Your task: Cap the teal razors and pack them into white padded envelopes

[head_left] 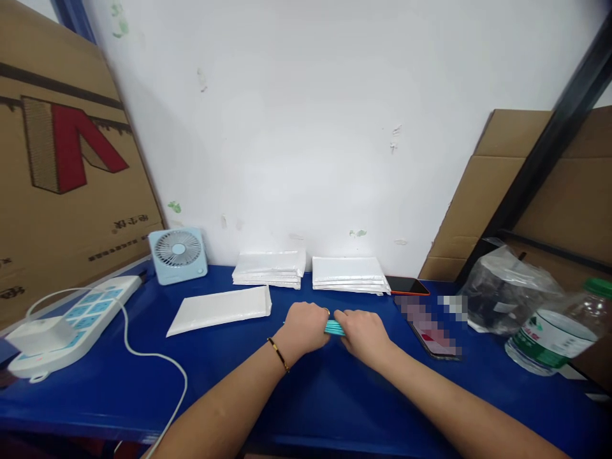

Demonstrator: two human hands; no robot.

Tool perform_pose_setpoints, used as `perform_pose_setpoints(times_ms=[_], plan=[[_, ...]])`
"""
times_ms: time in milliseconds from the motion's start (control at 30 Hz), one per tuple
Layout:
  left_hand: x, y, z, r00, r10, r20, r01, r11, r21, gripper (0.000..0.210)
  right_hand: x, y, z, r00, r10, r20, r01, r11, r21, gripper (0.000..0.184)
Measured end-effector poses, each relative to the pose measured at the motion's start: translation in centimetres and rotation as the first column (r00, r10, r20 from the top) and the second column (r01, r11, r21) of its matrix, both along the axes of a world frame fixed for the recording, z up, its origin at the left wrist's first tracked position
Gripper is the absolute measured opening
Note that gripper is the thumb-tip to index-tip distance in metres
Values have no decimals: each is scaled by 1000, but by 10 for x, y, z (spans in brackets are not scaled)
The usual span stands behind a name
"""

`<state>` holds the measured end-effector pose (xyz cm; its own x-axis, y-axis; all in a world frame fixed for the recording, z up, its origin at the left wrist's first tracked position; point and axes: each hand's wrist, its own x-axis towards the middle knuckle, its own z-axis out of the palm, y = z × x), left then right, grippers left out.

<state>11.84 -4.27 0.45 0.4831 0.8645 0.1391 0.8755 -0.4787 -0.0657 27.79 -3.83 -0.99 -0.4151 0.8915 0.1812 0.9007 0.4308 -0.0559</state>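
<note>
In the head view, a small turquoise object with layered edges (335,327) shows between my two hands, above the blue table. My left hand (306,324), with a ring and a dark bracelet on the wrist, is closed on its left end. Closed on its right end is my right hand (362,331). Most of the object is hidden by my fingers, so its kind cannot be made out. A single white padded envelope (222,310) lies flat to the left of my left hand. Behind my hands are two stacks of white envelopes, a left stack (270,264) and a right stack (349,271).
On the left stand a light blue fan (178,255) and a white power strip (102,312) with a cable across the table (143,395). To the right lie two phones (408,285), a plastic bag (502,287) and a bottle (549,338). Cardboard (488,191) leans behind.
</note>
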Motion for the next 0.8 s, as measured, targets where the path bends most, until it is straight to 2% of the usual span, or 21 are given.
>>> perform_pose_setpoints(times_ms=[33, 67, 100, 133, 167, 200, 233, 267, 333, 367, 433, 467, 500, 533, 567, 600, 633, 667, 733, 800], plan=[[0, -1, 1, 1000, -27, 1, 27, 999, 31, 14, 2, 0, 2, 998, 4, -60, -10, 996, -94, 16], [1, -3, 2, 998, -69, -1, 68, 995, 73, 15, 4, 1, 3, 989, 9, -148, -46, 967, -251, 16], [2, -6, 2, 993, -120, -8, 120, 986, 119, 15, 6, 1, 4, 968, 2, -251, -116, 890, -440, 17], [4, -8, 3, 984, -177, -21, 178, 971, 160, 15, 8, 0, 4, 937, -25, -350, -211, 757, -618, 19], [5, -10, 4, 972, -232, -38, 235, 953, 190, 15, 9, -1, 4, 900, -68, -430, -307, 600, -739, 21], [6, -12, 5, 959, -279, -52, 284, 935, 211, 17, 10, -2, 3, 866, -118, -487, -382, 474, -793, 22], [6, -14, 8, 947, -317, -61, 322, 920, 222, 20, 10, -4, 2, 835, -158, -526, -425, 420, -801, 24], [6, -15, 11, 939, -339, -56, 343, 911, 228, 21, 10, -6, 0, 806, -185, -562, -444, 437, -782, 26], [2, -17, 20, 941, -339, 11, 326, 913, 246, 22, 8, -11, -5, 737, -218, -640, -432, 575, -694, 31], [0, -18, 25, 946, -315, 83, 284, 923, 260, 24, 6, -12, -8, 696, -237, -678, -411, 642, -647, 32], [-7, -17, 32, 923, -208, 323, 118, 953, 279, 42, 2, -13, -13, 610, -284, -740, -362, 731, -579, 31], [-10, -17, 33, 866, -136, 482, 7, 965, 261, 52, 0, -13, -15, 573, -296, -764, -345, 758, -553, 31], [-11, -16, 34, 764, -67, 642, -94, 972, 213, 58, -2, -13, -17, 548, -294, -783, -337, 779, -528, 31], [-11, -15, 32, 623, -14, 782, -155, 978, 142, 59, -4, -12, -19, 530, -283, -800, -333, 798, -502, 30], [-9, -15, 30, 462, 18, 887, -160, 985, 64, 56, -7, -12, -22, 519, -264, -813, -336, 811, -479, 30], [-5, -15, 26, 307, 33, 951, -104, 995, -1, 51, -10, -12, -25, 513, -244, -823, -348, 817, -459, 29], [0, -15, 23, 182, 36, 983, 14, 999, -40, 46, -13, -12, -28, 508, -224, -832, -367, 817, -445, 28], [6, -16, 20, 89, 38, 995, 156, 986, -51, 44, -17, -12, -31, 502, -206, -840, -388, 814, -431, 26], [18, -20, 16, 2, 40, 999, 406, 913, -37, 41, -23, -12, -36, 492, -173, -854, -418, 813, -405, 21], [27, -24, 15, -60, 44, 997, 457, 889, -12, 36, -27, -12, -39, 476, -147, -867, -407, 837, -365, 17]])
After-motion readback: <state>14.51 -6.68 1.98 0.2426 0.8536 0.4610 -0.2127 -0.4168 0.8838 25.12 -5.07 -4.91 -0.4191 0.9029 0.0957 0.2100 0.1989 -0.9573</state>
